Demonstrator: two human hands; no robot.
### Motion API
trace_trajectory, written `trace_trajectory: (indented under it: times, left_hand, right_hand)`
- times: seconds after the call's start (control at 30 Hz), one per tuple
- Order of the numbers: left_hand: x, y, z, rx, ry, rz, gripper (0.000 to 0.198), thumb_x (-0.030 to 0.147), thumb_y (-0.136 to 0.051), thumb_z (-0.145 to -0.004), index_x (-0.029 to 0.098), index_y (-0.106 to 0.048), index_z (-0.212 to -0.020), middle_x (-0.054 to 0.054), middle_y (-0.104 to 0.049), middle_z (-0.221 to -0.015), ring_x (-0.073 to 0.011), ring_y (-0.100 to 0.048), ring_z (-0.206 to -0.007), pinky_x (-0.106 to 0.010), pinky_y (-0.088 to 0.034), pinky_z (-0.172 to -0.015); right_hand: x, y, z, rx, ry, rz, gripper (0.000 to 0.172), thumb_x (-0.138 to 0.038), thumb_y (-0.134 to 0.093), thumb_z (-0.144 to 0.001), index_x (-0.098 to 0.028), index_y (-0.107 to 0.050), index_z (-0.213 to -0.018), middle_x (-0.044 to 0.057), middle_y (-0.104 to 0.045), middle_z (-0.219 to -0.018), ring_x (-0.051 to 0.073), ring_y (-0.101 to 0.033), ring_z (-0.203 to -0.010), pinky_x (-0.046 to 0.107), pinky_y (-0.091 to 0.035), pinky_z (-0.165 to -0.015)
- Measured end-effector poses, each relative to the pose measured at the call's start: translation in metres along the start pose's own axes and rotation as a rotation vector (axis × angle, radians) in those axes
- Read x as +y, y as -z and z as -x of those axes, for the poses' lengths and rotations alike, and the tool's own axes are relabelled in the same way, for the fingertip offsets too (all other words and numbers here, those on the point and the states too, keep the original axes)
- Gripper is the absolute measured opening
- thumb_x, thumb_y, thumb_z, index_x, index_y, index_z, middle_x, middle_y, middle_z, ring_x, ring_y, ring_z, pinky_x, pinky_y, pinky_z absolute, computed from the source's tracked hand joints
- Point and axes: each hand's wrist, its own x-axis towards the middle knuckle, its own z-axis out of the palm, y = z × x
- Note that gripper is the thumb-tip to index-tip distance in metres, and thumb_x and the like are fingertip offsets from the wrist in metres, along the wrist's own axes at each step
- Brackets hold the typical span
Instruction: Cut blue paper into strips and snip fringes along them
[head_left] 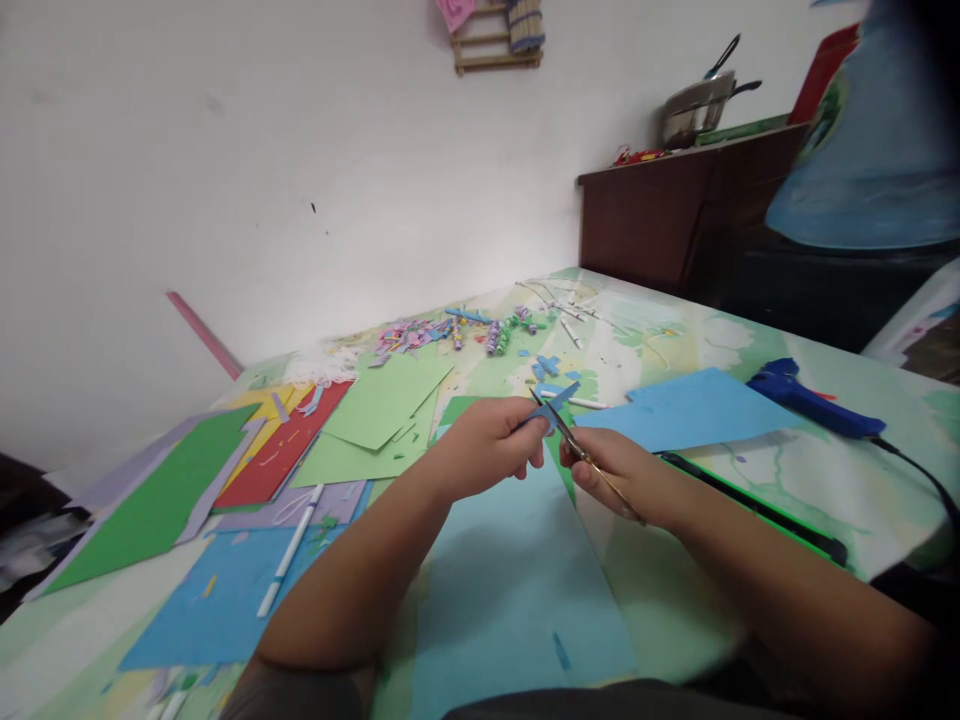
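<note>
My left hand [495,445] pinches a small strip of blue paper [556,400] above the middle of the table. In my right hand [615,470] is a pair of scissors [592,462], its blades pointing up and left. The blades are parted and meet the blue strip beside my left fingertips. Under both hands lies a light blue sheet [517,590], with a small dark blue scrap [562,650] on it. A larger blue sheet [697,410] rests just beyond my right hand.
A blue glue gun [814,400] with a cord lies at the right, near a black and green long object [757,508]. Coloured sheets [157,500] and a white marker [291,550] spread at left. Paper scraps [412,338] and curled paper pieces [502,332] lie at the back.
</note>
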Motion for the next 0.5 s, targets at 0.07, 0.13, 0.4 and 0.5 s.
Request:
trace_trajectory:
  times: [0.07,0.13,0.4,0.5]
  left_hand:
    - [-0.0001,0.0,0.0,-0.014,0.013,0.003,0.029,0.026,-0.038,-0.08,0.016,-0.052,-0.056,0.005,-0.049,-0.047,-0.0043,-0.048,-0.042,-0.015,-0.037,-0.044]
    - [-0.0007,0.0001,0.0003,-0.025,0.015,0.009,0.03,0.027,-0.038,-0.079,0.016,-0.052,-0.056,0.005,-0.049,-0.047,-0.0043,-0.047,-0.041,-0.016,-0.037,-0.044]
    - [0.0011,0.0009,0.0008,-0.057,0.056,0.099,0.03,0.029,-0.039,-0.079,0.015,-0.052,-0.056,0.004,-0.05,-0.048,-0.0054,-0.046,-0.042,-0.017,-0.036,-0.044]
    - [0.0018,0.0016,0.0009,-0.092,0.076,0.231,0.028,0.028,-0.041,-0.078,0.014,-0.05,-0.056,0.003,-0.052,-0.05,-0.0042,-0.045,-0.04,-0.016,-0.036,-0.042]
  right_hand:
    - [-0.0007,-0.0007,0.0006,0.003,0.012,-0.005,0.06,-0.07,-0.01,-0.075,-0.018,-0.04,-0.071,0.001,-0.042,-0.062,0.013,-0.038,-0.056,0.027,-0.031,-0.051]
    - [-0.0009,-0.0018,0.001,0.013,0.017,-0.003,0.06,-0.07,-0.009,-0.074,-0.018,-0.039,-0.07,0.0,-0.042,-0.062,0.013,-0.037,-0.055,0.027,-0.031,-0.051]
    - [0.0035,-0.0055,0.0015,0.034,-0.048,0.041,0.06,-0.073,-0.012,-0.072,-0.019,-0.037,-0.065,0.0,-0.043,-0.06,0.013,-0.037,-0.054,0.026,-0.03,-0.05]
    - [0.0042,-0.0052,0.0016,0.036,-0.074,0.063,0.06,-0.073,-0.014,-0.071,-0.019,-0.04,-0.065,0.001,-0.046,-0.06,0.013,-0.039,-0.055,0.026,-0.03,-0.05]
